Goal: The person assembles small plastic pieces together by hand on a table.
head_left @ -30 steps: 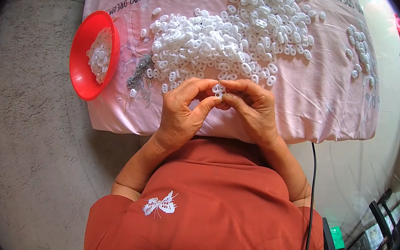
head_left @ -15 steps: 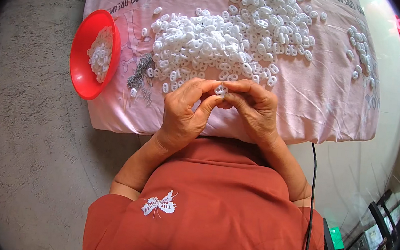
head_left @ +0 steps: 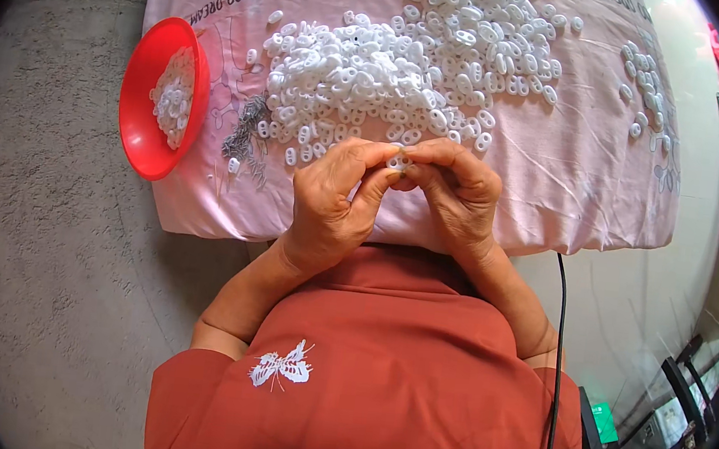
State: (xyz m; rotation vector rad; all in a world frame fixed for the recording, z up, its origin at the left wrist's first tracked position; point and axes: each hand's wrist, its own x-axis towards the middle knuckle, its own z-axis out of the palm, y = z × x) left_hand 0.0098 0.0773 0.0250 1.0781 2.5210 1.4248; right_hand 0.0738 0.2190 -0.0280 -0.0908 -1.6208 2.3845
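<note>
Between my two hands sits a small white oval cord lock [head_left: 398,162] with two holes, just above the cloth's near edge. My left hand [head_left: 333,197] pinches its left side between thumb and index finger. From the right, my right hand [head_left: 461,191] pinches it the same way, so the fingertips of both hands nearly meet and cover its edges. Beyond the hands lies a heap of similar white pieces [head_left: 349,70]. Left of the heap is a small pile of thin grey metal springs [head_left: 245,129], and one white piece [head_left: 233,166] lies at its near end.
A red bowl [head_left: 134,104] holding small whitish parts [head_left: 173,100] stands tilted at the left edge of the pink cloth-covered surface [head_left: 587,187]. A second heap [head_left: 477,26] lies farther back, and a loose group [head_left: 650,88] at the right. A black cable [head_left: 558,351] hangs at my right.
The whole view has shifted slightly, moving the cloth and heaps a little left. Both hands keep their pinch on the cord lock, which appears slightly turned.
</note>
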